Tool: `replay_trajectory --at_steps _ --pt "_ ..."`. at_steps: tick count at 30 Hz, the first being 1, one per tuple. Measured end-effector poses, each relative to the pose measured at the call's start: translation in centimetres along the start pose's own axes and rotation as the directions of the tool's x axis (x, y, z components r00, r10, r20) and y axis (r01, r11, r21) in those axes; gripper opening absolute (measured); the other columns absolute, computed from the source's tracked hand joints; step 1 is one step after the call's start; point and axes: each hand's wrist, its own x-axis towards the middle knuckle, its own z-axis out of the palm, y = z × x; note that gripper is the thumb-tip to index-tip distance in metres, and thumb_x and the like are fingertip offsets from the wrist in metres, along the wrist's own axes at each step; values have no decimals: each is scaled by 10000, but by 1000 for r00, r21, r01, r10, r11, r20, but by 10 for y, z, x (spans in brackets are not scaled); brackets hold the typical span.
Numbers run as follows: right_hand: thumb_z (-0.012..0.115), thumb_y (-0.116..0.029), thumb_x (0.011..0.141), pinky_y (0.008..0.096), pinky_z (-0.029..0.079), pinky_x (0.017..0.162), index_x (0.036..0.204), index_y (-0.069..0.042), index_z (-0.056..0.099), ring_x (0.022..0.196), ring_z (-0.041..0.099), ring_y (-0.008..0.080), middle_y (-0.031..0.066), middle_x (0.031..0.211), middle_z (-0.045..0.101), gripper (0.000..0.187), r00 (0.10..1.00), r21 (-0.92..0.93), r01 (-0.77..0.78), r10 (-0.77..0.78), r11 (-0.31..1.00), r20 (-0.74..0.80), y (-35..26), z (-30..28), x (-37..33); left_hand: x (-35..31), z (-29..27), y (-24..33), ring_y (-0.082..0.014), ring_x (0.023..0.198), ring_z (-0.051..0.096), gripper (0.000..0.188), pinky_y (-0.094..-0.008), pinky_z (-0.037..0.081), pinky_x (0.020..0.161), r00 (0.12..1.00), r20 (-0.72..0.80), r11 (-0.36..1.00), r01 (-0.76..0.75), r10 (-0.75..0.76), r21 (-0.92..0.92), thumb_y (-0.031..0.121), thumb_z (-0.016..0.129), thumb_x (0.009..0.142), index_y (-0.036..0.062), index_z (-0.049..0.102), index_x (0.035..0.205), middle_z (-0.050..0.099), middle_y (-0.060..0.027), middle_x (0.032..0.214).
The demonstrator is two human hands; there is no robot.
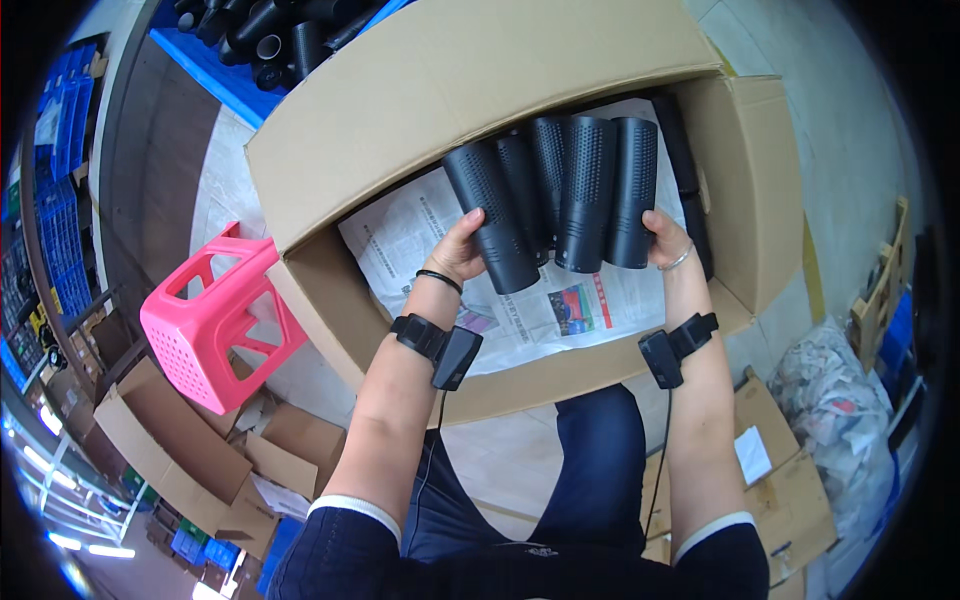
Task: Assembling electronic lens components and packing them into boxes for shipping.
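Both hands are at it together, the left hand and the right hand clamping a cluster of black tubes between them over the open cardboard box! Left thumb lies along the side of the outermost tube on that side, a tilted one whose lower end points toward the person; right thumb presses the outermost tube at the other end. Most of the fingers tuck out of sight behind, so their exact grip I can't call. Five tubes show in the bunch, dotted with small dimples on their upper parts, two of them partly hidden behind their neighbours. Beneath them, a printed paper sheet spreads across the box, and over by the right wall, more dark tubes lie end to end. On the wrists, a black strapped device on the left, another strapped unit on the right, cables trailing down from both! Off to the left, a pink stool lies tipped near the box, and up top, a blue tray carries a heap of black parts.
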Motion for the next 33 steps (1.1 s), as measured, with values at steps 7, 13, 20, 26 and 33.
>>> replay_trajectory --at_steps 7,13,20,26,33 --pt "879 -438 547 327 509 906 1231 -19 534 1045 607 198 78 1149 618 873 995 -27 -15 17 1000 97 28 19 -6 -35 -9 5 -284 1004 639 606 -449 493 933 997 -39 995 68 -65 77 392 746 761 36 551 1210 645 -140 1117" --pt "891 -449 487 304 471 904 1258 -46 512 1070 564 186 66 1165 584 949 997 -58 5 0 998 78 51 40 -6 -56 -22 12 -286 1006 637 652 -441 500 924 994 -16 989 105 -104 100 394 773 725 19 545 1208 641 -147 1113" --pt "892 -371 499 340 430 983 1333 -15 433 1125 538 213 93 1209 564 1017 998 -48 -22 24 999 54 104 61 -29 -95 -25 25 -238 959 628 681 -384 524 862 978 -23 957 208 -208 203 355 810 678 4 528 1189 623 -118 1062" --pt "908 -308 510 340 405 1009 1365 -50 417 1184 501 209 66 1255 544 1019 996 78 41 -47 996 79 150 84 -36 -126 -36 42 -233 974 615 758 -373 517 872 964 -27 918 261 -266 300 338 825 651 -7 487 1235 608 -109 1076" --pt "917 -286 503 343 437 973 1336 -26 439 1135 547 210 63 1244 566 995 995 158 87 -80 984 -52 184 145 -67 -178 -31 72 -215 998 591 748 -354 488 899 937 -38 877 338 -346 341 307 825 648 -12 491 1236 603 -97 1083"
